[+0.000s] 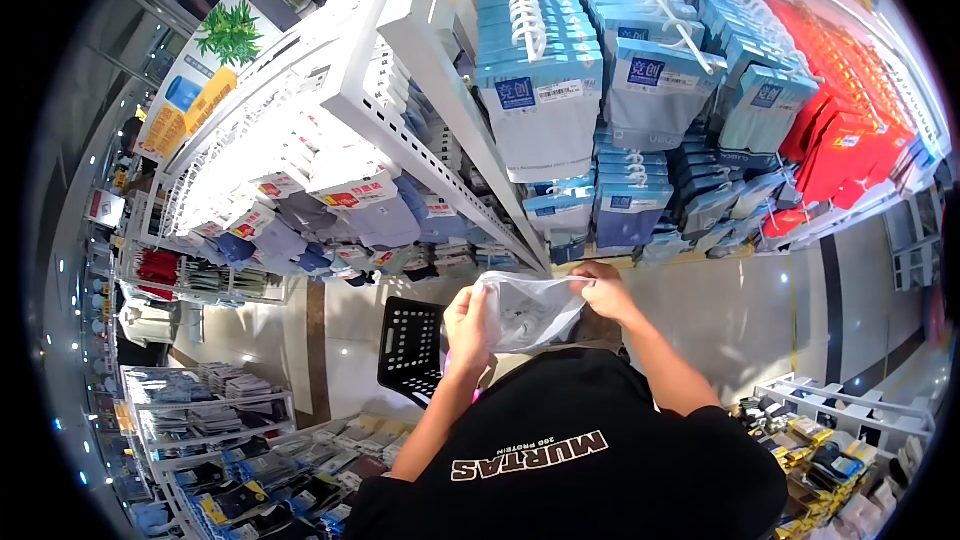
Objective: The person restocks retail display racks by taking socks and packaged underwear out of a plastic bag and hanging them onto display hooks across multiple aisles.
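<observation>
Spreading a translucent white plastic bag (532, 306); left hand (466, 322) and right hand (606, 294), fingers clamped on its edge. Next move likely needs steady tension.

Bare forearms (436, 427) reach forward — left hand (465, 324) and right hand (604, 292) apart, both curled in a pinching grip.

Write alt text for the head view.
The left hand and right hand hold a clear bag between them. Packaged shop goods hang on white racks ahead; a black basket sits to the left.
</observation>
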`<action>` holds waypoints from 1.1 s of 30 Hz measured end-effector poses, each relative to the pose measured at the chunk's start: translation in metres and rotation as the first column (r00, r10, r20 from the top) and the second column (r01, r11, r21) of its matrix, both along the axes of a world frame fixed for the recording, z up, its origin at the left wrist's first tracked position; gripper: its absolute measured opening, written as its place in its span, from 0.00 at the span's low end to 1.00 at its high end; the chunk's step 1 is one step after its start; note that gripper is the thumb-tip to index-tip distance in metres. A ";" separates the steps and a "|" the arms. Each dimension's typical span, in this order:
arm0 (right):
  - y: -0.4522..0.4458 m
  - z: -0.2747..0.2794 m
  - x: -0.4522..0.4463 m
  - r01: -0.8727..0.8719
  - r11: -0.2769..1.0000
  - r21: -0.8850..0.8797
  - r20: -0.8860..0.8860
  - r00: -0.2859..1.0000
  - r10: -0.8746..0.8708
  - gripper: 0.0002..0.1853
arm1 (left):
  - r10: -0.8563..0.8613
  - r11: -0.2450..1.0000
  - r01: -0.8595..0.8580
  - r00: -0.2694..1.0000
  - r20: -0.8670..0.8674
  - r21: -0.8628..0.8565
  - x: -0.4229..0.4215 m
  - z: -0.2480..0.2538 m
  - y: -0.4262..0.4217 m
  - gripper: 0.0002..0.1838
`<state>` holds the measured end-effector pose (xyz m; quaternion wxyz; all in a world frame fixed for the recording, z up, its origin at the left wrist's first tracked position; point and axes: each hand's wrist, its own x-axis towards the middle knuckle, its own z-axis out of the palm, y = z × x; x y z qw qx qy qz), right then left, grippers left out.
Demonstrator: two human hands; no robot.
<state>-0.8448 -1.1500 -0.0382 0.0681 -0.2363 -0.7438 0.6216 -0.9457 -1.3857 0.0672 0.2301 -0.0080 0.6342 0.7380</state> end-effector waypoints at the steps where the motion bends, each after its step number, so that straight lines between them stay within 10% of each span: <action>1: 0.003 -0.002 0.001 -0.021 0.999 0.037 0.026 0.999 0.020 0.16 | 0.008 0.999 -0.010 0.999 -0.032 -0.033 0.000 -0.009 0.001 0.14; 4: 0.014 0.008 -0.002 0.175 0.985 -0.004 -0.084 0.981 -0.175 0.11 | -0.007 0.998 0.008 1.000 0.018 -0.070 -0.002 -0.028 0.000 0.13; 5: 0.018 0.015 0.003 0.228 0.939 -0.256 0.031 0.973 -0.228 0.11 | -0.022 0.998 0.024 0.999 0.030 -0.064 -0.001 -0.035 0.000 0.12; 9: 0.035 0.007 0.009 0.061 0.997 0.043 0.123 0.990 -0.066 0.16 | -0.114 0.992 0.117 0.992 0.059 -0.055 0.001 -0.037 0.008 0.12; 12: 0.049 0.000 0.019 -0.021 0.995 0.100 -0.138 0.990 0.034 0.22 | -0.122 0.990 0.130 0.986 0.113 -0.058 -0.001 -0.048 0.010 0.13; 14: 0.051 0.117 0.008 -0.126 0.936 0.328 0.114 0.989 0.093 0.30 | -0.119 0.990 0.129 0.981 0.151 -0.057 0.001 -0.053 0.011 0.14; 18: 0.051 0.182 -0.033 0.174 0.983 0.054 -0.397 0.907 -0.139 0.34 | -0.127 0.988 0.140 0.975 0.180 -0.058 0.018 -0.049 0.025 0.15; 23: 0.044 0.216 -0.103 0.461 0.843 0.277 -0.775 0.626 -0.088 0.44 | -0.149 0.987 0.157 0.974 0.171 -0.032 0.033 -0.060 0.028 0.16; 33: 0.042 0.229 -0.126 0.187 0.963 -0.193 -0.691 0.671 -0.269 0.32 | -0.039 0.996 0.051 0.987 0.158 -0.072 0.045 -0.052 0.015 0.15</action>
